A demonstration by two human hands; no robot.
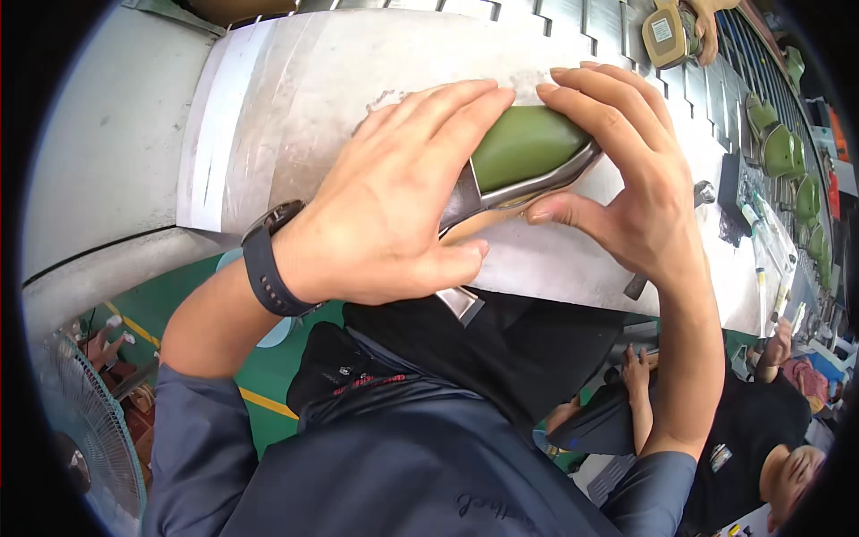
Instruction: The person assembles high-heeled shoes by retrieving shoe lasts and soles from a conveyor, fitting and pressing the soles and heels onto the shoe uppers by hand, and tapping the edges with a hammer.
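Note:
Between my hands lies a sandal (490, 213) with a dark strap and a tan sole, mounted on a green shoe last (528, 143). My left hand (394, 197) curves over its left part, fingers on top and thumb along the near side, hiding much of it. A strap end with a pale edge (463, 306) sticks out below that thumb, past the table edge. My right hand (631, 152) grips the right end, fingertips on the far side of the last and thumb by the sole rim. A dark watch (268, 259) is on my left wrist.
The pale worktable (295, 107) borders a slatted metal conveyor (573, 27). At the top right another person's hand (707, 36) holds a tan-soled shoe (667, 38). Several green lasts (778, 152) stand along the right. Tools (761, 242) lie right of my right hand; a fan (89, 438) stands lower left.

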